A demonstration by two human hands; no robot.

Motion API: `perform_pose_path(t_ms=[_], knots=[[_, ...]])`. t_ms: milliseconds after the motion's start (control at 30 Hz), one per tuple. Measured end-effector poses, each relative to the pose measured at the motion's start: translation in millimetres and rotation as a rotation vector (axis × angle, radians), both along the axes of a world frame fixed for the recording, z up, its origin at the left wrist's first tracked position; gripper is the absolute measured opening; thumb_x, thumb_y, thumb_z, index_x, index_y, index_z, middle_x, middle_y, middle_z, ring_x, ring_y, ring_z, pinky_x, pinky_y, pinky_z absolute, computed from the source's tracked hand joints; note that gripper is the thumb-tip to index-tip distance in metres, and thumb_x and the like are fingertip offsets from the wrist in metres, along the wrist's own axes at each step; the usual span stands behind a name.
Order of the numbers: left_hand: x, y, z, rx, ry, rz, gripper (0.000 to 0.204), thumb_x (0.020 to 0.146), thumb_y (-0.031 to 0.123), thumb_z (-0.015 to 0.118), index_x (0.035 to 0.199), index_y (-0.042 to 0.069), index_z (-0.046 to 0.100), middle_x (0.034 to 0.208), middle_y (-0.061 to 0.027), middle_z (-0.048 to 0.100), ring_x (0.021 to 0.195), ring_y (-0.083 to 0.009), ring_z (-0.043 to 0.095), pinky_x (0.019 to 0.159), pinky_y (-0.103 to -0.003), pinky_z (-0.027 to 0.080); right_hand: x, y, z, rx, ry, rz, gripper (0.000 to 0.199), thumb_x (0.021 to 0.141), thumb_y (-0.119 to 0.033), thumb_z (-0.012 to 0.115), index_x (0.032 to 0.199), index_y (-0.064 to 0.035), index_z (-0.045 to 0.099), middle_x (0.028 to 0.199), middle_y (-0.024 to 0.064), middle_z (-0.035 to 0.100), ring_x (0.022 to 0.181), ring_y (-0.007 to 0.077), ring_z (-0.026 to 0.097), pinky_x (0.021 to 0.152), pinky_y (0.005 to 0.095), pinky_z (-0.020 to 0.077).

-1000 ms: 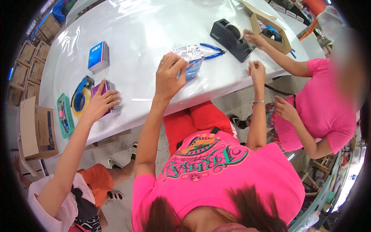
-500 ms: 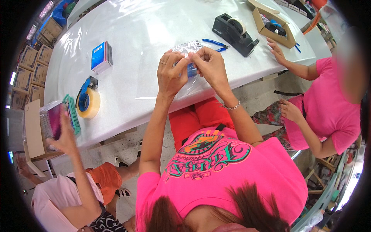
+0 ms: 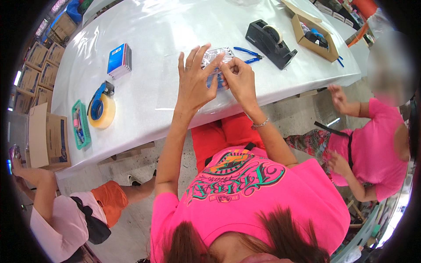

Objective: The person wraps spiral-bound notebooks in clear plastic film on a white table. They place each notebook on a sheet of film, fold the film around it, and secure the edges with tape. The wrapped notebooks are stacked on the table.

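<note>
One clear-wrapped blue pack lay near the front edge of the white-covered surface: left hand beside it, fingers spread and released; right hand with thumb and fingers pinched on its wrap. To the right were blue-handled pliers and one black tape dispenser; to the left, stacked spiral notebooks and one blue handheld tape dispenser.

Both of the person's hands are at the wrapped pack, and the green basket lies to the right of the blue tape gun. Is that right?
Not quite: in the head view the green basket lies to the left of the blue tape gun. The left hand and right hand are indeed at the wrapped pack.
</note>
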State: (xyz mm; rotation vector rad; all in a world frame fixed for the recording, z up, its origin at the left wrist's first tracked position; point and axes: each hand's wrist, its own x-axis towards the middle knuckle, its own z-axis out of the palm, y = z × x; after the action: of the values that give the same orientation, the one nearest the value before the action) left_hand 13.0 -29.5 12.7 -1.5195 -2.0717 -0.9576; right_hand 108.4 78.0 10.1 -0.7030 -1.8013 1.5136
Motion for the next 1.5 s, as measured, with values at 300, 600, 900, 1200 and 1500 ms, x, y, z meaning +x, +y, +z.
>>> perform_pose_path(t_ms=[300,600,900,1200,1500], knots=[[-18,17,24,-0.253,-0.109,-0.043,0.058,0.076,0.036,0.071,0.129,0.017,0.057,0.129,-0.0112,0.053,0.125,-0.0314,0.047,0.108,-0.057,0.024,12,10,-62,0.450,-0.274,-0.121,0.031,0.085,-0.024,0.074,0.075,-0.0010,0.057,0.057,0.0083,0.058,0.051,0.0133,0.055,0.049,0.0355,0.0423],[-37,41,32,-0.125,-0.363,-0.177,0.086,0.070,0.030,0.086,0.143,0.021,0.042,0.133,-0.0151,0.049,0.111,-0.0348,0.057,0.101,-0.046,0.043,42,-4,-67,-0.382,-0.191,0.347,0.046,0.088,-0.036,0.072,0.112,0.0011,0.058,0.089,0.0137,0.069,0.076,0.0205,0.068,0.065,0.0354,0.0531],[-9,7,-44,0.774,-1.297,-0.481,0.089,0.085,0.017,0.074,0.153,0.019,0.016,0.135,-0.0122,0.045,0.127,-0.0238,0.046,0.107,-0.039,0.040,-15,48,0,-0.347,0.513,0.611,0.094,0.082,-0.012,0.077,0.151,-0.0058,0.015,0.145,0.0187,0.036,0.131,0.0239,0.040,0.110,0.0377,0.0353],[-21,-24,-41,0.201,-0.724,-0.161,0.111,0.071,0.021,0.083,0.155,0.016,0.011,0.156,-0.0170,0.021,0.147,-0.0314,0.018,0.118,-0.054,0.017,2,71,-31,0.097,0.043,0.669,0.095,0.077,-0.015,0.079,0.152,-0.0139,0.021,0.154,0.0128,0.028,0.144,0.0279,0.025,0.119,0.0445,0.0216],[-55,-22,93,-0.120,0.108,-0.101,0.007,0.076,0.020,0.077,0.082,0.016,0.076,0.128,-0.0031,0.061,0.131,-0.0233,0.048,0.116,-0.050,0.026,-14,96,96,0.929,0.147,0.560,0.013,0.085,-0.021,0.072,0.091,-0.0097,0.068,0.119,0.0083,0.063,0.116,0.0254,0.056,0.101,0.0364,0.0421]])
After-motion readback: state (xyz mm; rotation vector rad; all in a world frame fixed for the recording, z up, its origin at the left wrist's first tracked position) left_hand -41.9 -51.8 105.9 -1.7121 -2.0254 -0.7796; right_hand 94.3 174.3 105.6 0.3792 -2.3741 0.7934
